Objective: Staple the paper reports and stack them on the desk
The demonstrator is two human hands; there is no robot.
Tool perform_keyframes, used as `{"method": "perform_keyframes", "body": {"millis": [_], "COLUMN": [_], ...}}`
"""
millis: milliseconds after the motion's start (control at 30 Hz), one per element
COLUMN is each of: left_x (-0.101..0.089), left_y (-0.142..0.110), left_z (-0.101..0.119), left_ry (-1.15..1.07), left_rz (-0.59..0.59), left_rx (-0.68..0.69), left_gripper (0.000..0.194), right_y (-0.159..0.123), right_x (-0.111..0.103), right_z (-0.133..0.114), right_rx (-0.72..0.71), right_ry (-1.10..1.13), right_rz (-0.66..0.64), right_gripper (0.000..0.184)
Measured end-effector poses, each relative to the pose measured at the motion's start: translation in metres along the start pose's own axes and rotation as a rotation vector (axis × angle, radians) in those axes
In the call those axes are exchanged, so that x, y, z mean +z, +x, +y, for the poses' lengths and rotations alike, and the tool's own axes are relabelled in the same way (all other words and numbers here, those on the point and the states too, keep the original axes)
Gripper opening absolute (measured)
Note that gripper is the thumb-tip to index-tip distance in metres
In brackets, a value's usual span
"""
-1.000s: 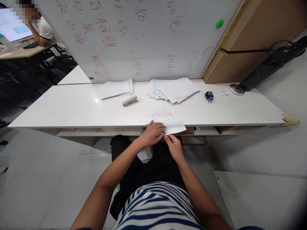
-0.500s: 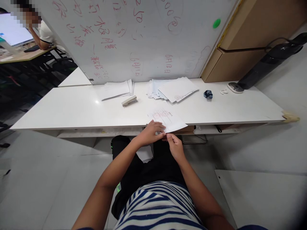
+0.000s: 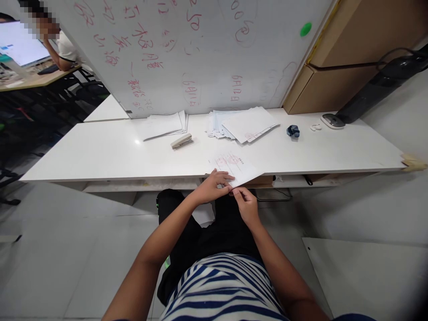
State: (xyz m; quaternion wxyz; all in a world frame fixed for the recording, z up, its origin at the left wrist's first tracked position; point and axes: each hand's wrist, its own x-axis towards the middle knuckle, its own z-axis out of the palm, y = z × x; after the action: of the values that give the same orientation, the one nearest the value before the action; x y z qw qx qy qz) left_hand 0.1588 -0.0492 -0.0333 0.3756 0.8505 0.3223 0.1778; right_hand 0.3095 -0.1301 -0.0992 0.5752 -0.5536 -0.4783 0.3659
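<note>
A white sheet of paper (image 3: 246,168) with red round stamps and printed text lies at the desk's front edge, its near corner jutting past it. My left hand (image 3: 213,187) rests on the left side of this paper with its fingers stretched out and apart, the thumb pointing at the near corner. At that corner my right hand (image 3: 246,206) pinches the paper between thumb and fingers. The two thumbs nearly meet; what lies beneath them is hidden. A beige stapler (image 3: 182,141) sits on the desk beyond my left hand.
Behind, on the white desk (image 3: 113,151), are a left paper stack (image 3: 163,125) and a larger pile of papers (image 3: 249,124). A dark blue bundled item (image 3: 293,131), white earphones (image 3: 315,127), a mouse (image 3: 333,121) and a black bottle (image 3: 377,89) stand right. A whiteboard (image 3: 207,53) rises behind.
The whole view has shifted slightly. Both hands stay at the paper's near corner, with the right thumb and fingers still pinching it; the paper has barely moved.
</note>
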Motion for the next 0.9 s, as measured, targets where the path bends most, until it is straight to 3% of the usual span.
{"method": "perform_keyframes", "body": {"millis": [233, 500, 900], "left_x": [0.002, 0.003, 0.007], "left_y": [-0.003, -0.005, -0.010], "left_z": [0.012, 0.024, 0.034], "left_ry": [-0.200, -0.316, -0.338], "left_rz": [0.023, -0.002, 0.071], "left_rx": [-0.033, -0.091, -0.075], "left_gripper": [0.019, 0.017, 0.015], "right_y": [0.005, 0.004, 0.001], "right_x": [-0.009, -0.016, -0.018], "right_z": [-0.008, -0.009, -0.015], "right_rx": [-0.083, -0.079, -0.113], "right_ry": [-0.029, -0.029, -0.006], "right_rz": [0.007, 0.002, -0.021], "right_gripper": [0.019, 0.024, 0.023]}}
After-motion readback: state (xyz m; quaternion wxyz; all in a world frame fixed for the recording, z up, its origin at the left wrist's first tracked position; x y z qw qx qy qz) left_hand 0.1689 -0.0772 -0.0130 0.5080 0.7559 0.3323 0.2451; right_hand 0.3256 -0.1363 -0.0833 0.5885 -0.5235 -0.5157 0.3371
